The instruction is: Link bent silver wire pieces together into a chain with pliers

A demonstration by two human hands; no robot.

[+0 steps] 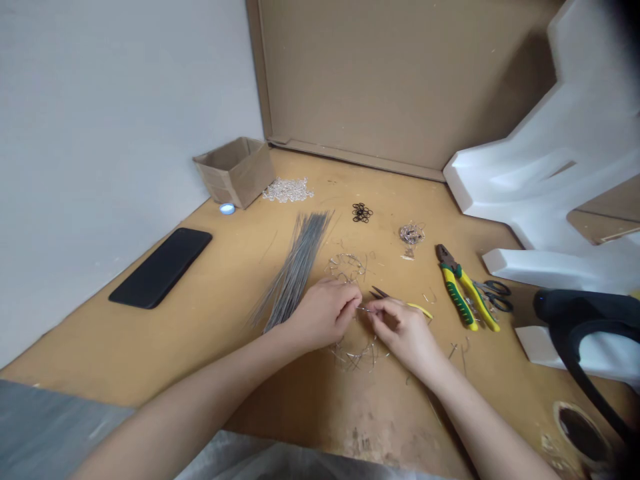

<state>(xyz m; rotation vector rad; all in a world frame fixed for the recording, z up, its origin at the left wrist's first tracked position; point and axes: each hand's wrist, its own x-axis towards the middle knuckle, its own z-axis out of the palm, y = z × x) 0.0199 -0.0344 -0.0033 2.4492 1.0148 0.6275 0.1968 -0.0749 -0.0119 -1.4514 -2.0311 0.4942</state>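
Observation:
My left hand (327, 310) is closed, its fingers pinching one end of a thin metal wire (363, 309). Thumb and finger of my right hand (403, 330) pinch the wire's other end. Just left of my left hand lies a bundle of straight grey wires (300, 267). Bent wire pieces (355, 357) form a loose ring below my hands, and another wire ring (346, 267) lies above them. Dark pointed tips (380, 292) and a yellow handle (421, 310) of a tool show behind my right hand, which hides its middle.
Pliers (463, 293) and scissors (496, 295) lie right. Farther back are black rings (362, 213), a small wire pile (411, 233), clear pieces (289, 189) and a cardboard box (237, 175). A black phone (161, 268) lies left; white foam (545, 200) stands right.

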